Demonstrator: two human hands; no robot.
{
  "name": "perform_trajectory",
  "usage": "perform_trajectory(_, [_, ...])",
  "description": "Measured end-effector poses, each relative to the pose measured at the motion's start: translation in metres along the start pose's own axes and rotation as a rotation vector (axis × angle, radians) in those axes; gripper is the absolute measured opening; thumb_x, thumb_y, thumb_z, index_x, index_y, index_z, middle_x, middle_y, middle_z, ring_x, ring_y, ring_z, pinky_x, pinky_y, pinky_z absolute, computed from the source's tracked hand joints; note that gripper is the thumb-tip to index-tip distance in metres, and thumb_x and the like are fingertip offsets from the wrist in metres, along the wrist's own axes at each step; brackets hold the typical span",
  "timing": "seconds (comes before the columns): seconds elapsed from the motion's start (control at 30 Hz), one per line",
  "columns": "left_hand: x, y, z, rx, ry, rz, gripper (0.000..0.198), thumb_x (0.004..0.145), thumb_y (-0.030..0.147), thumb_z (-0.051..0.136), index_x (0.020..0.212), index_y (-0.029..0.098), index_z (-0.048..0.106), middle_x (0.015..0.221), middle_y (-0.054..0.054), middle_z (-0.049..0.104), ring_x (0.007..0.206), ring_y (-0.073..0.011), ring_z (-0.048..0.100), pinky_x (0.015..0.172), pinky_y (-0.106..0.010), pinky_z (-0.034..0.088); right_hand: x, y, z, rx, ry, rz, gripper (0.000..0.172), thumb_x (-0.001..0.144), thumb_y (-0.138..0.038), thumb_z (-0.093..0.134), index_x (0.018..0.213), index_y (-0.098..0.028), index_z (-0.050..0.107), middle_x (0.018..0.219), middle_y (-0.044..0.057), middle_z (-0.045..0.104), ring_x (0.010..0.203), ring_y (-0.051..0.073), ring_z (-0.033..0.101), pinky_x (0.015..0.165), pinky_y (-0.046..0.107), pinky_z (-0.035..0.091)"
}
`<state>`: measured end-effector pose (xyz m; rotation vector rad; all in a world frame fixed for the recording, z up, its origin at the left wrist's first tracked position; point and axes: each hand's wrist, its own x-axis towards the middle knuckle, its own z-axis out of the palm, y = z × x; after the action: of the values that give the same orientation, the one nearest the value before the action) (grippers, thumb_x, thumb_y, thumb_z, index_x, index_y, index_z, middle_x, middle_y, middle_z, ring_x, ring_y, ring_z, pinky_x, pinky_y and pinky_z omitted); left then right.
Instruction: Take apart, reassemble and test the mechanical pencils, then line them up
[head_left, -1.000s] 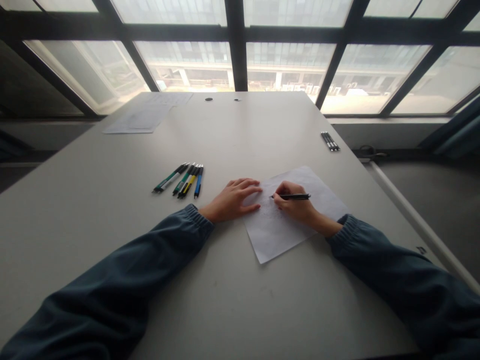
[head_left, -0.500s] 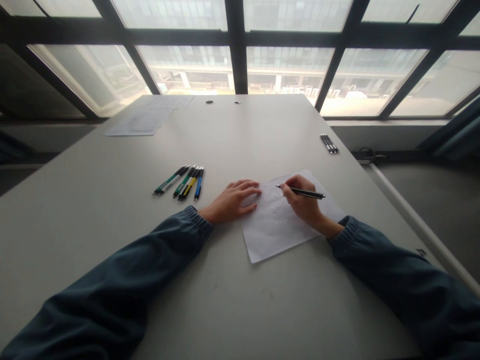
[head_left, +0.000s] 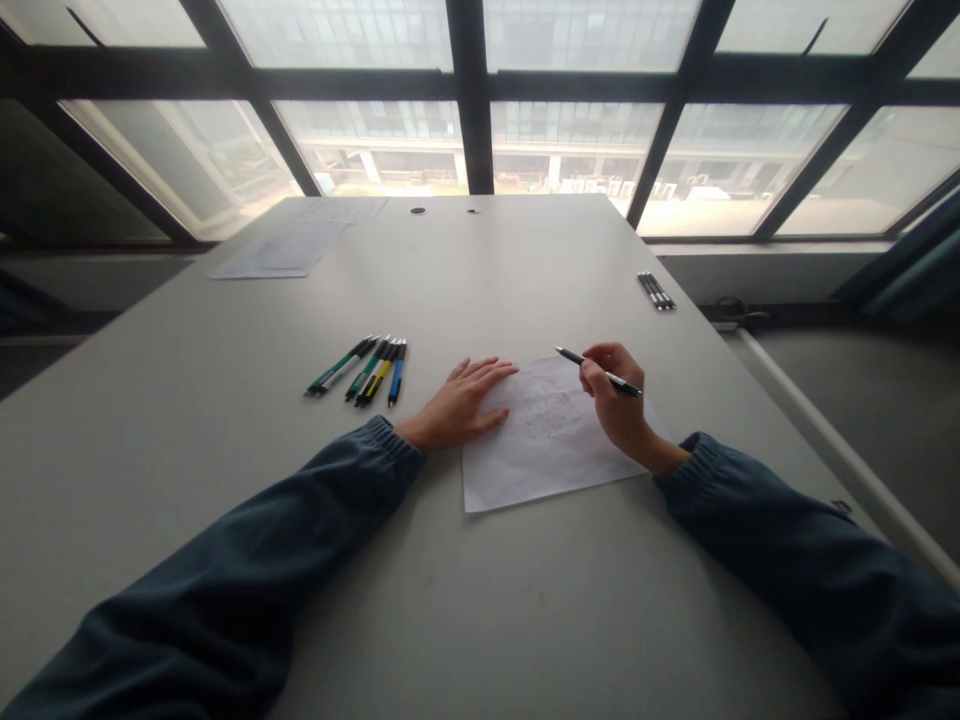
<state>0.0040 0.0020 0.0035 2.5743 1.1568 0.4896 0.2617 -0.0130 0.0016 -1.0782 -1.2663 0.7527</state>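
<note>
1. Nearest you, the white tabletop [head_left: 420,620] spreads between your left sleeve [head_left: 225,560] and right sleeve [head_left: 772,540], leaving room between your forearms up to the paper's near edge. The table's right edge slants past your right wrist, with a pale rail [head_left: 817,425] just outside it; on your left the tabletop reaches much farther.
2. Your left hand [head_left: 465,403] is open and palm down, fingers a little spread, grasping nothing; its fingertips and thumb meet the paper's left side.
3. Your right hand [head_left: 619,405] is closed around a black pen [head_left: 572,356] in a writing grip, its tip aimed away and to your left.
4. The paper [head_left: 525,475] lies flat between and partly under your hands, faint drawn lines near its middle. The pen tip is by its far edge; you cannot tell from here whether it touches.
5. Beyond your left wrist, a cluster of coloured pens [head_left: 369,369] lies fanned out, near but apart from the hand.
6. Farther, a row of dark pens [head_left: 657,290] sits close to the right edge.
7. At the far left, loose sheets [head_left: 270,245] lie along the table's edge; windows [head_left: 577,140] rise behind.
</note>
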Motion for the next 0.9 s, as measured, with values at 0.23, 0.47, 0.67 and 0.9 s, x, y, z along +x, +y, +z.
perform_trajectory(0.23, [0.001,0.004,-0.002,-0.095,0.344,-0.004,0.043,0.096,0.042,0.056,0.135,0.023,0.057,0.134,-0.01,0.064,0.128,-0.0252,0.055,0.112,-0.045,0.041,-0.006,-0.01,-0.001,0.075,-0.332,0.058,0.021,0.082,-0.035,0.071,0.096,-0.019,0.073,0.082,0.005,0.074,0.063,0.015,0.062,0.056,0.029,0.05])
perform_trajectory(0.47, [0.0,0.009,-0.005,-0.098,0.378,0.036,0.03,0.097,0.05,0.057,0.095,0.023,0.072,0.097,-0.005,0.074,0.099,-0.0215,0.063,0.095,-0.042,0.046,-0.009,-0.012,-0.001,0.191,-0.528,0.116,0.031,0.079,-0.038,0.08,0.103,-0.02,0.076,0.088,0.007,0.078,0.061,0.014,0.061,0.053,0.028,0.049])
perform_trajectory(0.67, [0.002,0.008,-0.003,-0.105,0.497,0.012,0.032,0.097,0.05,0.057,0.086,0.022,0.07,0.089,-0.005,0.073,0.09,-0.0199,0.063,0.089,-0.041,0.049,-0.002,-0.002,-0.004,0.33,-0.425,0.301,0.045,0.081,-0.058,0.073,0.103,-0.019,0.071,0.065,-0.001,0.062,0.054,0.012,0.052,0.049,0.026,0.04])
perform_trajectory(0.9, [0.003,0.004,-0.001,-0.115,0.596,0.007,0.027,0.096,0.044,0.06,0.088,0.02,0.068,0.088,-0.005,0.071,0.087,-0.0191,0.063,0.087,-0.038,0.051,0.006,0.007,-0.007,0.477,-0.392,0.487,0.052,0.091,-0.065,0.052,0.109,-0.02,0.071,0.078,0.005,0.064,0.062,0.016,0.056,0.053,0.029,0.041])
